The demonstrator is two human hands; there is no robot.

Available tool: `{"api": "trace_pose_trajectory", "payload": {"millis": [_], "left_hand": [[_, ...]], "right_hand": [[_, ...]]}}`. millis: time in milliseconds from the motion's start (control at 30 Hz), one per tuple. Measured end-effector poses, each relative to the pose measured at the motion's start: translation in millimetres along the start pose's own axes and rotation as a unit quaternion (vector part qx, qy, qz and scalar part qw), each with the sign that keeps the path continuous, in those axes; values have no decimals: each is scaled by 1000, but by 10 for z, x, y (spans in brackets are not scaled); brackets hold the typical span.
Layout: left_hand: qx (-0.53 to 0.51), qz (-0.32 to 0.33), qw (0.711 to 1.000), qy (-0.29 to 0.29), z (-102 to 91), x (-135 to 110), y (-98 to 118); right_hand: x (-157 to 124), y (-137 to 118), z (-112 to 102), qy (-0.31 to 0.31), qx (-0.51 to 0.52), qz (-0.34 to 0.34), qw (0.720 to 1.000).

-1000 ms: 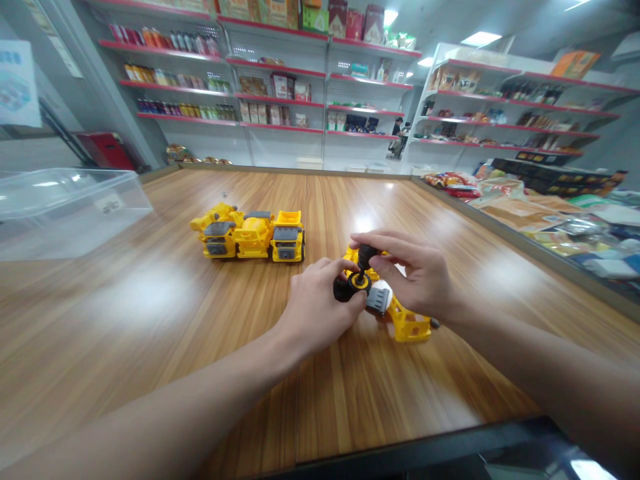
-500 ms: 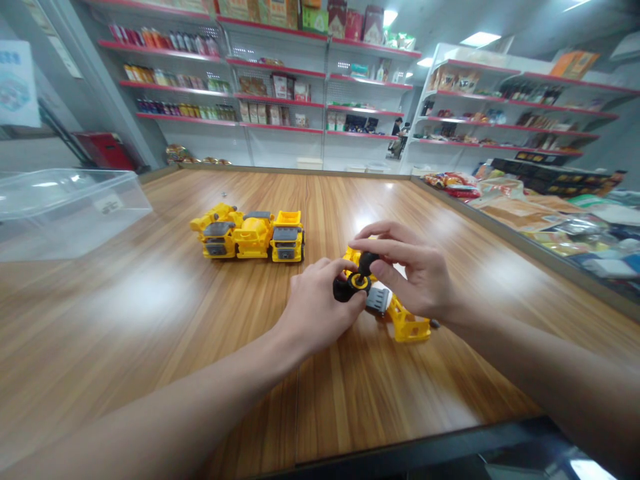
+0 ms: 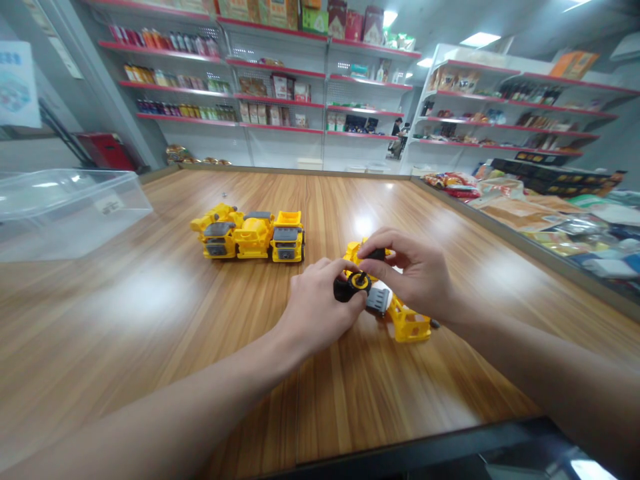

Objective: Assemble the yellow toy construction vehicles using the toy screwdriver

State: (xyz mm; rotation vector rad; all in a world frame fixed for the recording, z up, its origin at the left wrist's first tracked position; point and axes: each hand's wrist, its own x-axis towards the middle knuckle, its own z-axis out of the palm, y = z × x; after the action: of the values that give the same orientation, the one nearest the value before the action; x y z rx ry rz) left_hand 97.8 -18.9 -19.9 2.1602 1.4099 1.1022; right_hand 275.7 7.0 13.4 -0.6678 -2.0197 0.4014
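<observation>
A yellow toy truck (image 3: 406, 321) lies on its side on the wooden table (image 3: 150, 300), partly behind my hands. My left hand (image 3: 315, 307) is closed around its black and yellow wheel (image 3: 358, 281) end. My right hand (image 3: 417, 273) pinches a small black part (image 3: 376, 254) just above that wheel, fingers curled over the truck. Three yellow toy trucks (image 3: 249, 235) stand side by side farther back on the left, apart from both hands.
A clear plastic box (image 3: 60, 207) sits at the table's left edge. Packaged goods (image 3: 525, 207) lie along the right side. Store shelves (image 3: 280, 87) with products line the back walls. A dark edge (image 3: 450, 447) runs along the table's near side.
My right hand has lowered the small black part from upright above the wheel down toward it, and its fingers have curled in closer. My left hand has stayed put.
</observation>
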Motion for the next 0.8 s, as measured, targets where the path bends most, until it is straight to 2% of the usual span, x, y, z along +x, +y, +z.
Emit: {"api": "trace_pose_trajectory", "payload": {"millis": [167,433,567,633,667,733,767,800], "left_hand": [[-12,1,1000,6,5,-1,-8],[-4,-12,1000,-3,-1,7,17],[-5,-27,1000,2,-45,16,58],[-14,-17,999,47,-112,12,110],[-34,0,996,83,-152,4,144],[-138,44,982,125,-220,-27,223],[-220,58,967,110,-238,-48,262],[-309,48,948,55,-243,-73,298]], "right_hand": [[-18,8,-5,-42,44,6,998],[-4,71,45,-5,24,44,999],[-16,-68,14,81,23,-11,996],[-65,-276,7,95,44,-66,992],[-105,-399,16,61,71,-82,992],[-205,-628,64,-58,147,-84,984],[-259,-711,101,-96,183,-92,974],[-308,-765,143,-140,208,-128,959]]}}
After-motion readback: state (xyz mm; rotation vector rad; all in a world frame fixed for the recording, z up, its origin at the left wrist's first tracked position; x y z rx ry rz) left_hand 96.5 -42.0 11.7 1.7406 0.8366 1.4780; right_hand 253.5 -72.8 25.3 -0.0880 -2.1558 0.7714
